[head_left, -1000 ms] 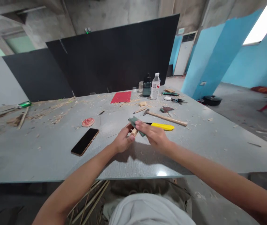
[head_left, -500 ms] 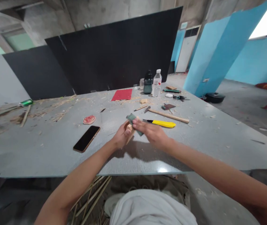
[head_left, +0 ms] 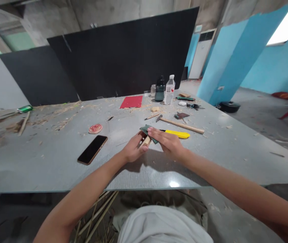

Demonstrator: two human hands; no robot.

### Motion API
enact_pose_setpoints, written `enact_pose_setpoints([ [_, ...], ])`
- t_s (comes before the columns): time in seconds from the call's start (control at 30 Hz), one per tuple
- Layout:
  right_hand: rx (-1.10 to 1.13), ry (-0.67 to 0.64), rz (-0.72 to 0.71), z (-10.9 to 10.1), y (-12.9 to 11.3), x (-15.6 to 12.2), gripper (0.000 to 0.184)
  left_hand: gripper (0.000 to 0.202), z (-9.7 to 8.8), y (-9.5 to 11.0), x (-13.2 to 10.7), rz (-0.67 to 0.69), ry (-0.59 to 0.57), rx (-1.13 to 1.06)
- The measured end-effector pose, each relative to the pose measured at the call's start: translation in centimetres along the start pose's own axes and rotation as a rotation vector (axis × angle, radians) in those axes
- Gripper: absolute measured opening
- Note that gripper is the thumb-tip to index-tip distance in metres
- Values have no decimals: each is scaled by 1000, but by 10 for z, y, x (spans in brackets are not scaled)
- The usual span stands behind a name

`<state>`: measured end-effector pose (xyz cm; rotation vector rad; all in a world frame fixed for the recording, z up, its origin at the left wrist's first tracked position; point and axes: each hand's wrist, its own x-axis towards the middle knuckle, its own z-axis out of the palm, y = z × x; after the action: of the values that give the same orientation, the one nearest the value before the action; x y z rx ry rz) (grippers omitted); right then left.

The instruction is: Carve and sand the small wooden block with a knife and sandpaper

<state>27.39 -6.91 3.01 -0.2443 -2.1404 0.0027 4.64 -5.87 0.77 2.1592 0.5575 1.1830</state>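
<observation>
Wood (head_left: 146,141) is clamped in the left hand (head_left: 133,149), under a green sheet (head_left: 145,128) held by the right hand (head_left: 168,141).

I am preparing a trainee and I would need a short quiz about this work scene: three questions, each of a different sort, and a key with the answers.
1. The left hand grips a wooden piece. What does the right hand hold over it?
2. Which colour is the handle of the utility knife next to the right hand?
A. Red
B. Yellow
C. White
3. True or false: in the picture, the phone lies to the right of the hammer.

Key:
1. A green sheet.
2. B.
3. False; the phone lies to the left of the hammer.
</observation>
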Motion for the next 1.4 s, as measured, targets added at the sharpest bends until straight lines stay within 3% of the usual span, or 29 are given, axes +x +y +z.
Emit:
enact_pose_setpoints([
  [0.17,30,-9,-41,2,-10,1,54,72,-3,4,-2,15,44,12],
  [0.37,44,13,-2,-3,-1,5,51,89,-2,8,3,52,58,24],
  [0.57,36,9,-68,5,-9,6,52,78,-2,-2,-2,45,66,-17],
  [0.77,3,19,20,0,1,5,51,86,-5,2,1,2,56,3],
  [0.93,41,12,-84,7,-2,5,52,82,-3,-1,-3,-17,84,-14],
  [1.1,1,22,-3,3,4,3,51,87,0,-2,-3,-27,60,-11],
  [1.27,40,9,-62,6,4,1,53,79,1,-4,-6,-48,79,-19],
  [1.4,-2,18,-23,5,8,0,52,86,0,-2,-4,-36,61,-22],
])
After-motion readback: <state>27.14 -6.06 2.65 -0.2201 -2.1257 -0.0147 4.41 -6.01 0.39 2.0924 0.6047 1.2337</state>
